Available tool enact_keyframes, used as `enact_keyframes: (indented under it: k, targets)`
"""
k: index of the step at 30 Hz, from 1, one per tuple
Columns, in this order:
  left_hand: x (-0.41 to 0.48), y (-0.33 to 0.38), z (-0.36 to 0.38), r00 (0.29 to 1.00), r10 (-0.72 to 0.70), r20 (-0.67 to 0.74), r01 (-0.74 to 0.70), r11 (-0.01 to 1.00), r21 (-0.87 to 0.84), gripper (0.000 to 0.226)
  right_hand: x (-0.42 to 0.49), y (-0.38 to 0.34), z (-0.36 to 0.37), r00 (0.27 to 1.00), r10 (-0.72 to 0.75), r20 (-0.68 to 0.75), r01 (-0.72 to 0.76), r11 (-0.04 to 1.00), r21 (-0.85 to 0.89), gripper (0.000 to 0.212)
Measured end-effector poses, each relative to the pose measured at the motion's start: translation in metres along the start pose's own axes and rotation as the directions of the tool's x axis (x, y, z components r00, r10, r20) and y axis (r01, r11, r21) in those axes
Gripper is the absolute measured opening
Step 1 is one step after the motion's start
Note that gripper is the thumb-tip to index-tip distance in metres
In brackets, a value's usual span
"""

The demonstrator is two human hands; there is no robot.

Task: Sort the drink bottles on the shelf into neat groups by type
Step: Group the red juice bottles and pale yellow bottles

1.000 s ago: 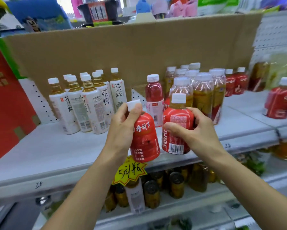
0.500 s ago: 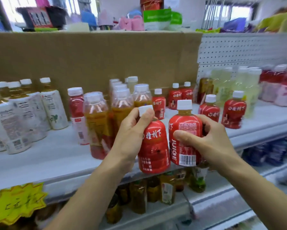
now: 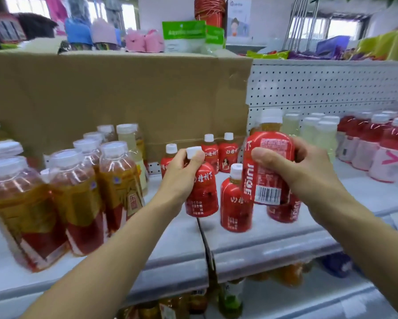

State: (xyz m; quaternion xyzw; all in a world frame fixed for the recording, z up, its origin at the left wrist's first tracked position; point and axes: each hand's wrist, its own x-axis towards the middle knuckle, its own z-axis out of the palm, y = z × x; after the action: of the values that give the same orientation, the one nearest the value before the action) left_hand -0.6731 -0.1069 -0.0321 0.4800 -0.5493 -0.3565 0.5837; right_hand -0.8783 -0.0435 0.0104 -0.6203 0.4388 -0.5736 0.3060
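Observation:
My left hand grips a small red juice bottle by its neck and white cap, above the shelf. My right hand holds a second red juice bottle around its body, barcode facing me, raised a little higher. Below and between them another red juice bottle stands on the shelf, and one more stands half hidden under my right hand. Three more red juice bottles stand at the back against the cardboard.
Tall amber tea bottles crowd the shelf's left side. Pale yellow bottles and pink-labelled red drinks fill the right. A cardboard sheet and white pegboard back the shelf. More bottles sit on the shelf below.
My view and both hands have shifted right along the shelf, carrying the two red bottles over the group of red juice bottles. The white-labelled tea bottles have left the view.

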Motion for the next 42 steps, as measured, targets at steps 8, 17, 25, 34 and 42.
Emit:
enact_keyframes:
  k: [8, 17, 25, 34, 42]
  targets:
    - [0.083, -0.020, 0.027, 1.000, -0.028, 0.003, 0.028, 0.997, 0.075, 0.017, 0.137, 0.023, 0.007, 0.981, 0.117, 0.152, -0.090, 0.981, -0.174, 0.060]
    - [0.137, -0.056, 0.044, 0.999, -0.034, 0.010, 0.030, 0.962, 0.272, 0.020, 0.214, 0.089, 0.019, 0.802, 0.417, 0.428, -0.116, 0.811, -0.574, 0.059]
    - [0.123, -0.049, 0.039, 0.948, 0.318, -0.012, -0.240, 0.738, 0.630, 0.036, 0.217, 0.110, 0.022, 0.642, 0.533, 0.552, -0.104, 0.773, -0.625, 0.054]
    - [0.116, -0.048, 0.012, 0.894, -0.110, -0.434, 0.289, 0.882, 0.372, 0.069, 0.168, 0.105, -0.041, 0.818, 0.347, 0.459, -0.236, 0.930, -0.283, 0.055]
    - [0.082, -0.037, 0.038, 0.984, -0.157, -0.084, 0.164, 0.983, 0.078, 0.089, 0.099, 0.125, -0.072, 0.810, 0.236, 0.536, -0.195, 0.972, -0.134, 0.136]
